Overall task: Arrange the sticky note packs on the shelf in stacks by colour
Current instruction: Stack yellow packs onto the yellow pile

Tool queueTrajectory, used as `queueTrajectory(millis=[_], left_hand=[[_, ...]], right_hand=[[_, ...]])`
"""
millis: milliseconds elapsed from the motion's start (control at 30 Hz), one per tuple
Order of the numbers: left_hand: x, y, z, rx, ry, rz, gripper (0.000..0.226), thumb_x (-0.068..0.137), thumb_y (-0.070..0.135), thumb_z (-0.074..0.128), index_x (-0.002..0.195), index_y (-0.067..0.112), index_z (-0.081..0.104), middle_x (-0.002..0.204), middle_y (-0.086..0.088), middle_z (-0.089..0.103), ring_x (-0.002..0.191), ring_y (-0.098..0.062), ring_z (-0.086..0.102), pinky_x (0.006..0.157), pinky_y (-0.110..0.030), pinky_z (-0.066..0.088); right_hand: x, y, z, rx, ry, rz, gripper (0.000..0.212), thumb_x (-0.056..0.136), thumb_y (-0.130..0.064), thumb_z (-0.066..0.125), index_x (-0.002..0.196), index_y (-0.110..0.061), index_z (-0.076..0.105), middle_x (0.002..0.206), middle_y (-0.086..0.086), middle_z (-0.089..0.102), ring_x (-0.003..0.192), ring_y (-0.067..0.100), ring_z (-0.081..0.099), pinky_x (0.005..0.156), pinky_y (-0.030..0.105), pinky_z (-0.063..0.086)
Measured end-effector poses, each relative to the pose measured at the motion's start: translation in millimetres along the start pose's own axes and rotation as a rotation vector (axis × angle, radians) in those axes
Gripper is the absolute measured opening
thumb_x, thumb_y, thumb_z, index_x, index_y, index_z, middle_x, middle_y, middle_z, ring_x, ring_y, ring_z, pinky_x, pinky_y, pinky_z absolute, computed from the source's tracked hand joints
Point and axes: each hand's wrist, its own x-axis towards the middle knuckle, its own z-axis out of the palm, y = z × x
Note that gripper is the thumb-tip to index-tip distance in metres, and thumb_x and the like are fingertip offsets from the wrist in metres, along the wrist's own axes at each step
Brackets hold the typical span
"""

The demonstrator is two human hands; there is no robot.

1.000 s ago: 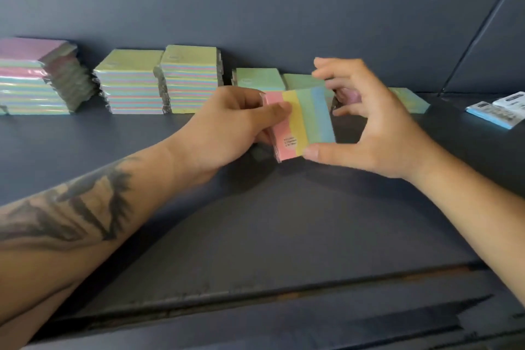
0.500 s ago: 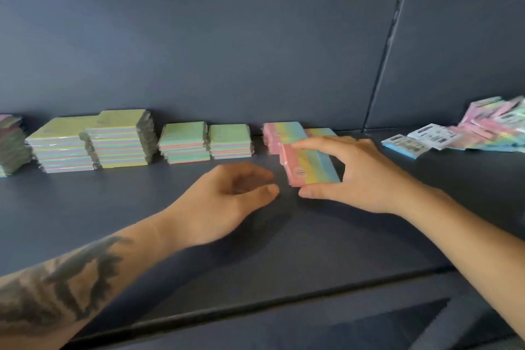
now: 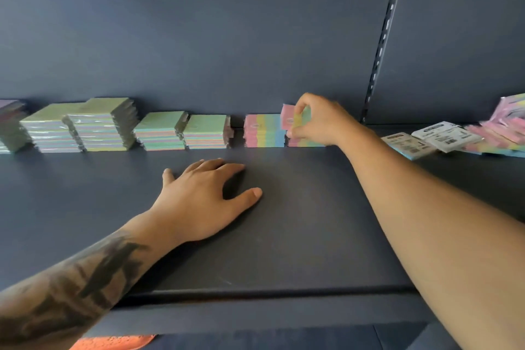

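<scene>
- I see the dark grey shelf board (image 3: 298,236) carrying sorted green-topped stacks (image 3: 102,125) at left and striped pastel stacks (image 3: 264,131) at centre.
- I judge sorting partly done: a loose heap of pastel packs (image 3: 505,133) waits at right.
- My left hand (image 3: 204,199) rests flat, fingers spread, empty.
- My right hand (image 3: 321,122) pinches a rainbow-striped sticky note pack (image 3: 292,119), tilted over the low striped stack (image 3: 304,141).

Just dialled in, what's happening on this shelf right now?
A person is sorting sticky note packs on the dark shelf. The right hand pinches a striped pack, tilted, over the short striped stack beside a taller striped stack. The left hand rests flat on the shelf, holding nothing. Green-topped stacks stand to the left; loose packs lie unsorted at right.
</scene>
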Motion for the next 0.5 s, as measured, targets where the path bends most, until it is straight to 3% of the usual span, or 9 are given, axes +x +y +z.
queueTrajectory(millis=[67, 167, 267, 367, 500], left_hand=[[1, -1, 1, -0.002, 0.017, 0.011, 0.078, 0.084, 0.091, 0.027, 0.150, 0.050, 0.038, 0.160, 0.018, 0.036, 0.150, -0.014, 0.029, 0.118, -0.058, 0.023], [4, -5, 3, -0.018, 0.031, 0.026, 0.080, 0.081, 0.093, 0.027, 0.146, 0.049, 0.041, 0.157, 0.019, 0.040, 0.147, -0.016, 0.034, 0.116, -0.060, 0.026], [6, -8, 5, -0.018, 0.031, 0.032, 0.083, 0.077, 0.095, 0.025, 0.145, 0.051, 0.041, 0.155, 0.018, 0.041, 0.146, -0.017, 0.035, 0.115, -0.061, 0.027], [8, -8, 6, -0.021, 0.035, 0.041, 0.088, 0.074, 0.097, 0.020, 0.145, 0.050, 0.041, 0.155, 0.018, 0.042, 0.146, -0.017, 0.035, 0.115, -0.063, 0.026], [8, -8, 3, -0.025, 0.019, 0.037, 0.089, 0.073, 0.097, 0.020, 0.146, 0.050, 0.040, 0.156, 0.018, 0.040, 0.147, -0.018, 0.033, 0.116, -0.063, 0.024]], right_hand=[[6, 9, 1, 0.079, -0.014, 0.022, 0.043, 0.072, -0.040, 0.087, 0.102, -0.035, 0.057, 0.117, -0.004, 0.060, 0.099, 0.024, 0.060, 0.079, 0.037, 0.052], [9, 16, -2, 0.119, -0.048, 0.002, 0.043, 0.073, -0.034, 0.088, 0.107, -0.034, 0.060, 0.124, -0.004, 0.058, 0.104, 0.022, 0.060, 0.090, 0.038, 0.054], [10, 15, -1, 0.122, -0.056, 0.012, 0.043, 0.074, -0.033, 0.088, 0.107, -0.035, 0.061, 0.123, -0.006, 0.058, 0.091, 0.016, 0.059, 0.075, 0.033, 0.049], [11, 16, 5, 0.086, -0.077, 0.024, 0.043, 0.073, -0.033, 0.089, 0.107, -0.036, 0.063, 0.120, -0.005, 0.059, 0.092, 0.016, 0.058, 0.069, 0.031, 0.044], [13, 17, 2, 0.047, -0.107, 0.039, 0.039, 0.074, -0.030, 0.087, 0.105, -0.038, 0.066, 0.124, -0.005, 0.059, 0.104, 0.021, 0.059, 0.085, 0.033, 0.051]])
